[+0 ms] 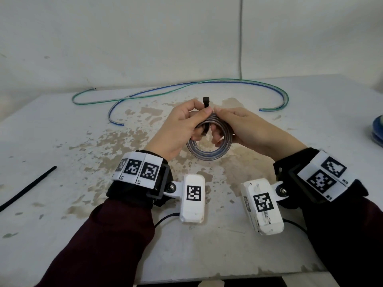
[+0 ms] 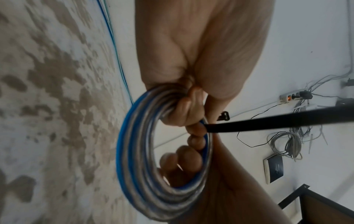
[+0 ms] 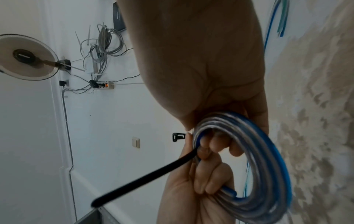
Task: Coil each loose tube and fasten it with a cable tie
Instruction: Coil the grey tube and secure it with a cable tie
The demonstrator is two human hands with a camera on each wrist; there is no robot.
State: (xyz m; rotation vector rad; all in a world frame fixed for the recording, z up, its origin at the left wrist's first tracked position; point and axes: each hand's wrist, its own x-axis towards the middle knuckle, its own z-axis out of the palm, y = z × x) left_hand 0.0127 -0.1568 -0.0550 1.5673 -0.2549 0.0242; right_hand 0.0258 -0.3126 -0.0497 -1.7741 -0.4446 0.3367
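Both hands meet at the top of a coiled tube [image 1: 209, 150], held upright above the desk [image 1: 62, 235]. The left hand [image 1: 180, 129] has its fingers [image 2: 180, 110] curled through the ring, thumb pressed on the outside, clamping the stacked turns together with a black cable tie [image 1: 206, 112]. The right hand [image 1: 246, 127] grips the same spot from the other side, fingers [image 3: 216, 144] hooked inside the coil and thumb tip meeting the left thumb over the tie. The tie's square head stands up between the thumbs; its tail runs down across the turns and juts free, seemingly not yet threaded, though the wrist views are blurred.

The coil is clear tubing with a blue stripe, wound in several close turns. No brand or writing is readable on it; the wrist bands carry only black-and-white square markers.

Further back on the desk lie two loose tubes [image 1: 186, 88], one blue-striped, one green-striped. A second cable tie [image 1: 29, 187] lies at the left edge.
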